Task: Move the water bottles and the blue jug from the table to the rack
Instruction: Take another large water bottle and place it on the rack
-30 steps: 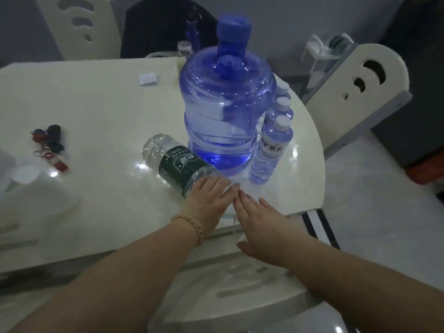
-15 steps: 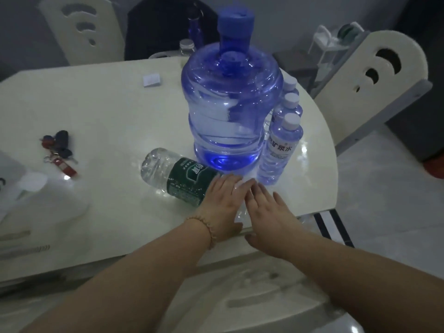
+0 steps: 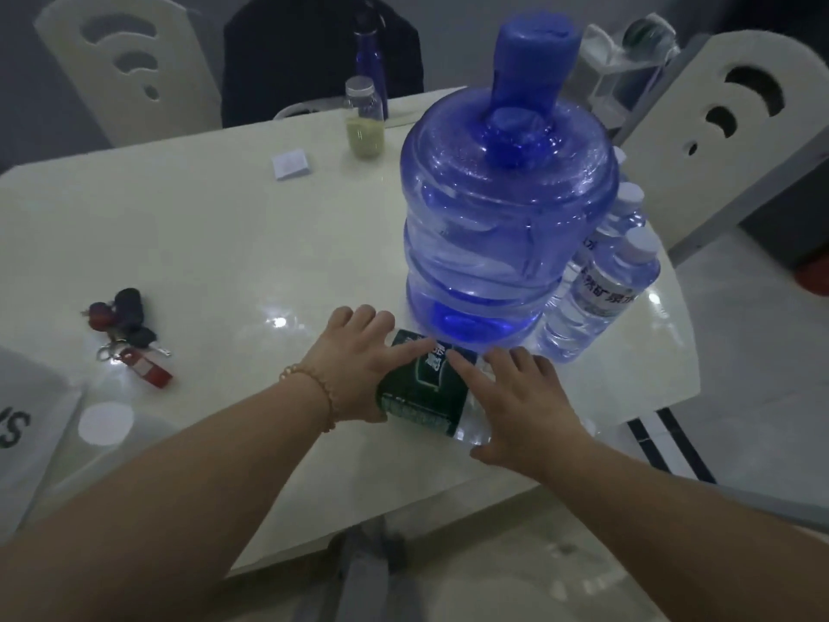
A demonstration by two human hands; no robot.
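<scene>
A big blue jug (image 3: 502,235) with a blue cap stands upright on the cream table (image 3: 202,244). Just in front of it a clear bottle with a dark green label (image 3: 426,392) is held between both hands, near the table's front edge. My left hand (image 3: 354,361), with a bead bracelet on the wrist, grips its left side. My right hand (image 3: 525,401) presses on its right side. Small water bottles (image 3: 596,294) stand in a row right of the jug, partly hidden behind it.
A bunch of keys with a red tag (image 3: 130,338) lies at the left. A small jar of yellowish liquid (image 3: 364,121), a dark blue bottle (image 3: 370,60) and a white pad (image 3: 291,163) sit at the far side. Cream chairs (image 3: 726,141) stand around the table.
The green-label bottle lay on its side with both hands at its near end; now the hands clasp it from both sides, closer to the jug. My view has moved nearer.
</scene>
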